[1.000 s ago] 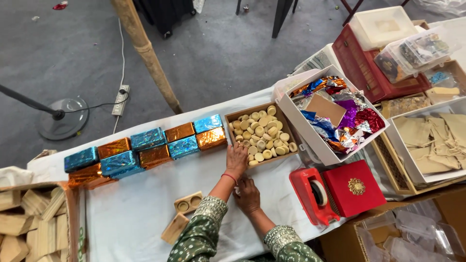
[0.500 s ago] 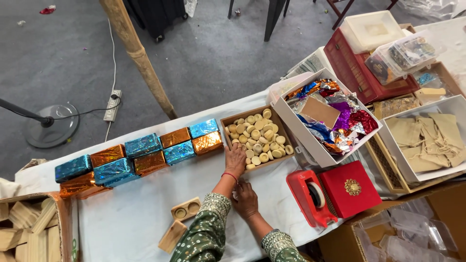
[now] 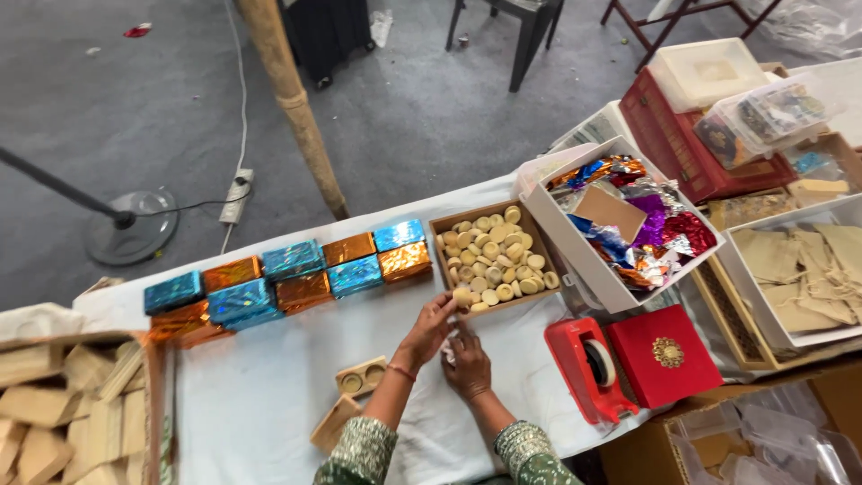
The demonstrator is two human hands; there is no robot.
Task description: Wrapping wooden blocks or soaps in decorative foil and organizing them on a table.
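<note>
Our left hand [image 3: 429,330] pinches a pale disc [image 3: 461,295] at the tray's [image 3: 442,235] lower edge, centre frame. Our right hand [image 3: 467,364] lies just below, fingers curled; we cannot tell what it holds.

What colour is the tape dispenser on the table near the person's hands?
The tape dispenser is bright red, seen best in the head view, to the right of the hands.

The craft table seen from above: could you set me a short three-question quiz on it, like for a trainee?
1. True or false: the wrapped blocks are all blue.
2. What fills the brown tray that the left hand reaches toward?
A. pale round discs
B. scissors
C. red ribbon
3. What colour is the tape dispenser beside the right hand?

Key: 1 false, blue and orange alternate. 2 A, discs. 3 red.
</note>
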